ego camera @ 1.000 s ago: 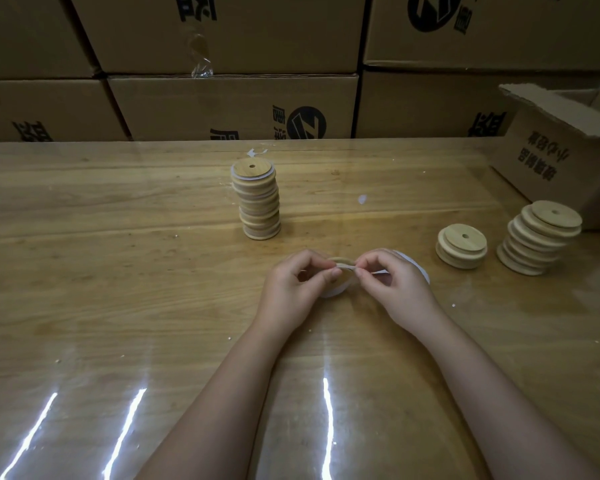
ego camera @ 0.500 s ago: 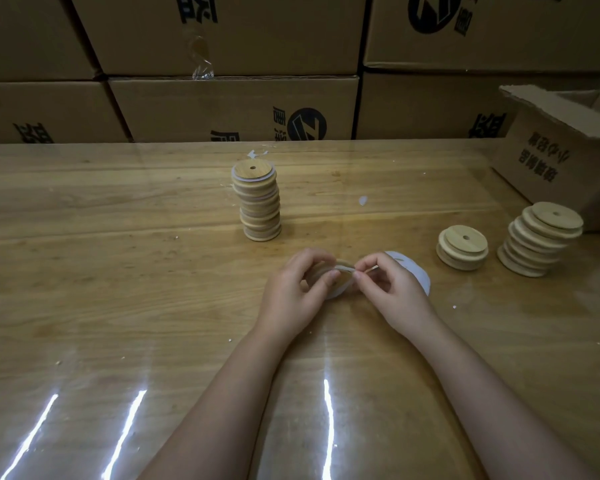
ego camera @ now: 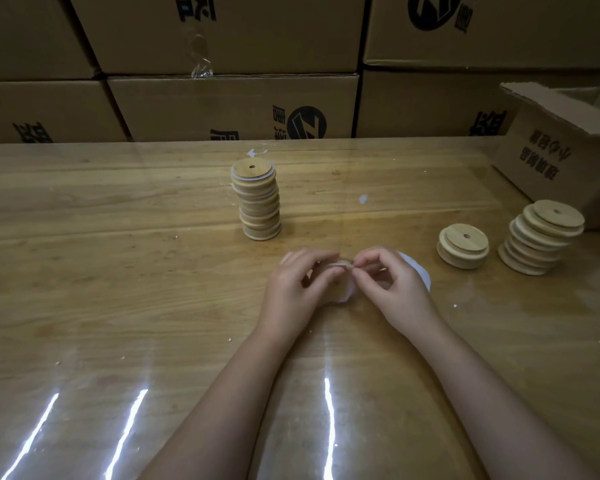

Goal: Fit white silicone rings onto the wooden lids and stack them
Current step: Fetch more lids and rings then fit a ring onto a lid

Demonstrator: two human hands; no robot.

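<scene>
Left hand (ego camera: 297, 289): fingers curled round a wooden lid (ego camera: 340, 284), low over the desk (ego camera: 118, 271).
Right hand (ego camera: 395, 285): fingers pinching the white ring (ego camera: 347, 295) at the lid's edge.
Finished stack (ego camera: 258, 202): upright behind the hands.
Bare lids (ego camera: 541, 237): piled at right.
</scene>
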